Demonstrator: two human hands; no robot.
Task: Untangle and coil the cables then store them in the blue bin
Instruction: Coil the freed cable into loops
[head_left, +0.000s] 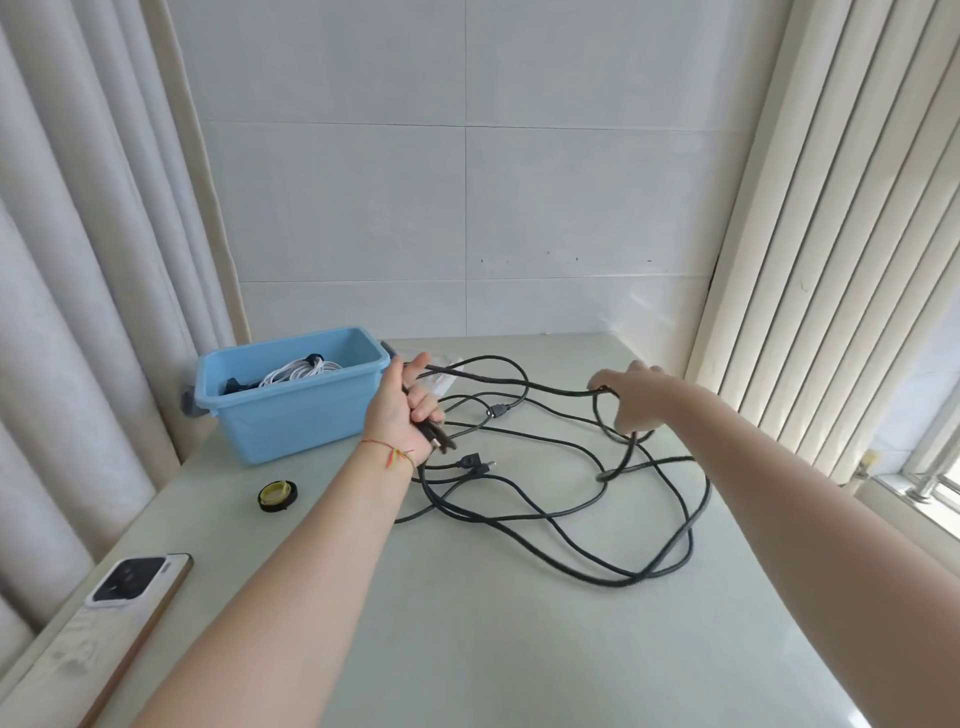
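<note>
A long black cable lies in loose tangled loops across the pale table. My left hand is closed around several strands of it just right of the blue bin. My right hand pinches another stretch of the same cable farther right, and a strand runs taut between the two hands. Two black plugs rest on the table below my left hand. Inside the bin sits a coiled white cable with a dark item beside it.
A roll of black tape lies left of the tangle. A phone rests face down near the table's left edge. Curtains hang on the left, vertical blinds on the right, and a tiled wall stands behind.
</note>
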